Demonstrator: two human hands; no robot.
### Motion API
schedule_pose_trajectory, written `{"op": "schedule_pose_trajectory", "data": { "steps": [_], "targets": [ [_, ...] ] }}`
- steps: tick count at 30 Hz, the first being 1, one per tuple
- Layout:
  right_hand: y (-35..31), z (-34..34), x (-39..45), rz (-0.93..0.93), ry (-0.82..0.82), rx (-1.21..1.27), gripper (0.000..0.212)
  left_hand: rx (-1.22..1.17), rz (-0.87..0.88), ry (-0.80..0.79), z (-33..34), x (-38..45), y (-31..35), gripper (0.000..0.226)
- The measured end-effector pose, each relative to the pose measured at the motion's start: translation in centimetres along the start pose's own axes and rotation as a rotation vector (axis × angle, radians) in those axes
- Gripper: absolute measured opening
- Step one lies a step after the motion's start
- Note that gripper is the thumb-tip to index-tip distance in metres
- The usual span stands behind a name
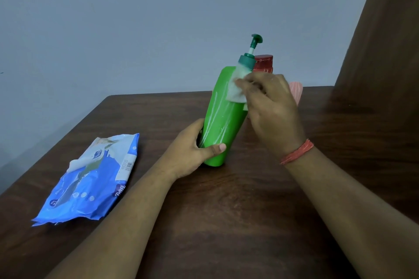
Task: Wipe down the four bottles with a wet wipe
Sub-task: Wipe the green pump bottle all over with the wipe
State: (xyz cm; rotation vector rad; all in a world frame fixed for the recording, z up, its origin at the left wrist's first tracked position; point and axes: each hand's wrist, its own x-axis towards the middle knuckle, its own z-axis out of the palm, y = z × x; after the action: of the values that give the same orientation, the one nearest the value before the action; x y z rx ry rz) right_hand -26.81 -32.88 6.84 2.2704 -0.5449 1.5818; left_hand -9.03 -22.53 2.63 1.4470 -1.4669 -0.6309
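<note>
A green pump bottle [223, 115] with a dark green pump head leans to the right on the dark wooden table [226, 222]. My left hand [192, 152] grips its lower part, thumb across the front. My right hand [269, 106] pinches a white wet wipe [237, 88] against the bottle's shoulder just below the pump collar. Wet streaks run down the green body. Behind my right hand stand a bottle with a red ribbed cap [264, 63] and a pink ribbed bottle [295, 92], both mostly hidden.
A blue pack of wet wipes [90, 181] lies at the left of the table, its flap lifted. A brown curtain or panel [385, 52] hangs at the right. A grey wall stands behind the table's far edge.
</note>
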Motion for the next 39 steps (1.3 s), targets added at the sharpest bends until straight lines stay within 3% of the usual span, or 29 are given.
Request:
{"op": "schedule_pose_trajectory", "data": {
  "steps": [10,13,17,21,24,28,31,35,39],
  "targets": [
    [0.1,-0.1,0.0,0.031,0.005,0.069,0.023,0.024,-0.003,0.007,0.0,-0.1,0.1,0.047],
    [-0.4,-0.1,-0.1,-0.062,-0.066,0.076,0.018,0.017,-0.004,0.018,-0.1,-0.1,-0.1,0.05],
    [0.0,-0.4,0.2,0.045,-0.013,0.113,0.015,0.03,-0.003,0.006,-0.1,0.0,-0.2,0.048],
    [-0.9,-0.1,-0.3,-0.082,-0.109,0.076,0.012,0.035,0.0,0.024,-0.1,0.1,-0.4,0.049],
    [-0.7,-0.2,-0.2,0.0,-0.065,0.092,0.01,0.045,0.0,0.02,-0.1,0.1,-0.4,0.049],
    [-1.1,0.3,-0.9,-0.119,-0.176,0.096,0.01,0.024,-0.011,0.04,-0.1,0.1,-0.4,0.048],
    [-0.8,0.3,-0.8,-0.032,-0.125,0.127,0.01,0.018,-0.018,0.032,0.0,0.1,-0.4,0.046],
    [-1.3,0.7,-1.2,-0.144,-0.211,0.126,0.011,-0.018,-0.017,0.037,-0.1,0.1,-0.5,0.046],
    [-0.7,0.2,-0.8,-0.003,-0.115,0.154,0.011,0.017,-0.013,0.03,-0.1,0.1,-0.3,0.044]
  ]
}}
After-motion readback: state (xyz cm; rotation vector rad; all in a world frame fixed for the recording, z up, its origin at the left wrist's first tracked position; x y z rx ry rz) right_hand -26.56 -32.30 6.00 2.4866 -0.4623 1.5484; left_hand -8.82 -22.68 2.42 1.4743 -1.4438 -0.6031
